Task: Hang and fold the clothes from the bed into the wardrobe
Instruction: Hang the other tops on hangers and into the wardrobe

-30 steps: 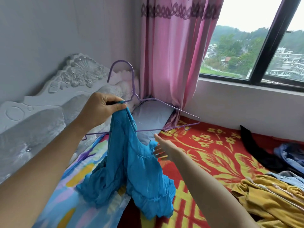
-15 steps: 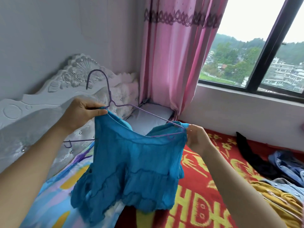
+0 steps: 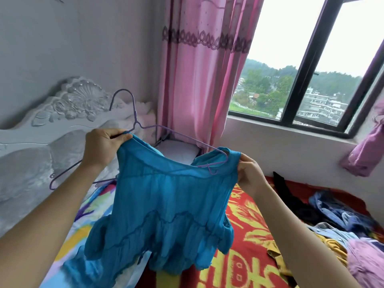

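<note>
One blue top (image 3: 166, 204) is half on the purple hanger (image 3: 135, 118), left hand (image 3: 99, 148) and right hand (image 3: 250, 173) each pinching a shoulder in its grip; more garments (image 3: 336, 217) wait at the right edge of the bed (image 3: 249, 256).

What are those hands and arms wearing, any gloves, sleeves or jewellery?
Nothing that shows. The left hand and right hand are bare, with no gloves, rings or bracelets in view. The left forearm and right forearm are uncovered down to the picture's lower edge, with no sleeve, watch or band.
</note>
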A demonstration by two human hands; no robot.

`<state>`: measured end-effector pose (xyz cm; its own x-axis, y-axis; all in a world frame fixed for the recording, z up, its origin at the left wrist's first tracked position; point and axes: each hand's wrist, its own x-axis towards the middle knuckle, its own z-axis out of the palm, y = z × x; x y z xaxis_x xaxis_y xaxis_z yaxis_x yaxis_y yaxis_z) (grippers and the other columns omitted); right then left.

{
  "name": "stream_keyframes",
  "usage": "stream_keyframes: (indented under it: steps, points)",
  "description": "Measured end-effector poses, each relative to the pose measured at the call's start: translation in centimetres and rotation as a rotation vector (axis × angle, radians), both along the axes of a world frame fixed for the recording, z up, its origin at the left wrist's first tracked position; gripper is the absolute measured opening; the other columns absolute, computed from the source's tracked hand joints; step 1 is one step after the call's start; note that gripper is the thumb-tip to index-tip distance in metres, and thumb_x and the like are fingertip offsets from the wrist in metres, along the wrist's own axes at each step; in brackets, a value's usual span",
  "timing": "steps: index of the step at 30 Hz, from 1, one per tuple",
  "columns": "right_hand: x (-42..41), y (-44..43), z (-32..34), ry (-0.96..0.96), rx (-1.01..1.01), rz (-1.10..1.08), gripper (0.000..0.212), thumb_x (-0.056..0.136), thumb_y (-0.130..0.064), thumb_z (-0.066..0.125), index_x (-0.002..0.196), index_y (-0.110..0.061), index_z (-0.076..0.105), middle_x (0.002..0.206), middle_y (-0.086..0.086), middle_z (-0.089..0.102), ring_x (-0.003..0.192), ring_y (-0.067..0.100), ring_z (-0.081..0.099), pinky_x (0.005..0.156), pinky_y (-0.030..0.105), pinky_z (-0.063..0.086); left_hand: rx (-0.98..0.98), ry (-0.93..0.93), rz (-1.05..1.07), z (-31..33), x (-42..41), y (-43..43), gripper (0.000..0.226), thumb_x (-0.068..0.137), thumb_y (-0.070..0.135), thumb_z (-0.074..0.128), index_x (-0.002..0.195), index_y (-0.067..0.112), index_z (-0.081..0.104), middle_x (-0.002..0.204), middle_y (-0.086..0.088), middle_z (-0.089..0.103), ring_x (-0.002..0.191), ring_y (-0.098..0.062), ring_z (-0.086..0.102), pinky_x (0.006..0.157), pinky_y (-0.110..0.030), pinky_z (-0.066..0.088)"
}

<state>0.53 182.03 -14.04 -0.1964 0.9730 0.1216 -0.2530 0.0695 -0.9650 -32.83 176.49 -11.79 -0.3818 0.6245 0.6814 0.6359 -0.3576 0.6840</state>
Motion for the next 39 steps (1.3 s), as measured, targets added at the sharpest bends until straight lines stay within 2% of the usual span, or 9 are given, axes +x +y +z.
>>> stream_keyframes:
  steps: [6,11,15,24,27,30,34,37,39]
  points:
    - [-0.4,-0.9,-1.3,0.205,-0.059,-0.029,0.051,0.078,0.02,0.02,0.092,-0.009,0.06,0.079,0.007,0.066,0.066,0.019,0.061,0.054,0.022,0.052,0.087,0.051,0.023,-0.2,0.7,-0.6,0.018,0.081,0.006,0.07,0.095,-0.005,0.072,0.087,-0.018,0.072,0.062,0.027,0.048,0.064,-0.001,0.038]
    - [-1.1,-1.2,-2.8,0.197,-0.165,-0.019,0.06,0.076,0.021,0.02,0.106,-0.012,0.059,0.088,0.012,0.065,0.061,0.02,0.065,0.05,0.025,0.052,0.041,-0.081,-0.108,0.2,1.9,-1.6,0.029,0.08,0.001,0.069,0.109,-0.003,0.064,0.055,0.039,0.056,0.058,0.018,0.053,0.06,-0.001,0.039]
    - [-2.0,-1.4,-2.8,0.224,-0.147,0.019,0.067,0.076,0.023,0.022,0.117,-0.016,0.057,0.109,0.013,0.063,0.067,0.022,0.064,0.052,0.026,0.052,0.048,-0.197,-0.166,0.2,2.3,-1.8,0.034,0.082,0.0,0.067,0.114,-0.005,0.059,0.049,0.037,0.053,0.053,0.016,0.052,0.058,-0.001,0.039]
    - [-1.0,-2.1,-2.3,0.237,0.016,0.124,0.065,0.08,0.023,0.026,0.113,-0.021,0.059,0.096,0.004,0.066,0.076,0.02,0.063,0.062,0.026,0.053,-0.165,-0.018,-0.225,-1.0,-2.7,-3.8,0.033,0.079,-0.003,0.067,0.11,-0.008,0.062,0.061,0.035,0.061,0.065,0.016,0.058,0.066,0.0,0.044]
    - [-1.3,-2.4,-1.8,0.165,0.046,0.156,0.053,0.079,0.014,0.051,0.116,-0.023,0.059,0.092,0.0,0.067,0.07,0.017,0.062,0.059,0.025,0.054,-0.195,0.022,-0.225,-1.2,-3.1,-4.3,0.03,0.079,-0.005,0.066,0.108,-0.008,0.063,0.069,0.024,0.068,0.066,0.018,0.057,0.066,0.001,0.043]
    - [-1.6,-2.4,-0.7,-0.183,0.125,0.168,0.049,0.078,0.005,0.063,0.114,-0.028,0.058,0.097,-0.003,0.067,0.073,0.017,0.061,0.063,0.03,0.052,-0.239,0.12,-0.245,-0.8,-2.5,-4.6,0.034,0.077,-0.005,0.068,0.081,0.027,0.077,0.061,0.038,0.06,0.068,0.019,0.057,0.068,0.001,0.041]
    - [-3.7,-2.3,2.0,-0.991,0.485,0.071,0.028,0.089,-0.016,0.058,0.115,-0.026,0.063,0.113,-0.004,0.066,0.1,0.022,0.062,0.094,0.038,0.049,-0.287,0.082,-0.355,-0.7,0.7,-3.7,0.025,0.079,-0.006,0.066,0.104,-0.005,0.067,0.055,0.03,0.061,0.058,0.015,0.056,0.061,-0.002,0.042]
    - [-5.1,-2.8,4.1,-1.208,0.467,0.131,0.027,0.092,-0.028,0.052,0.116,-0.023,0.063,0.111,0.004,0.067,0.1,0.024,0.062,0.091,0.039,0.049,-0.273,0.045,-0.413,0.5,2.2,-3.1,0.026,0.081,-0.006,0.064,0.107,0.0,0.064,0.045,0.019,0.058,0.044,0.006,0.051,0.047,-0.004,0.037]
    - [-4.8,-3.0,5.2,-1.395,0.521,0.133,0.019,0.092,-0.029,0.053,0.092,-0.016,0.067,0.084,0.005,0.067,0.077,0.019,0.062,0.077,0.033,0.049,-0.263,0.024,-0.432,1.5,2.5,-2.8,0.024,0.081,-0.005,0.065,0.101,0.009,0.066,0.04,0.013,0.055,0.037,-0.001,0.044,0.043,-0.007,0.033]
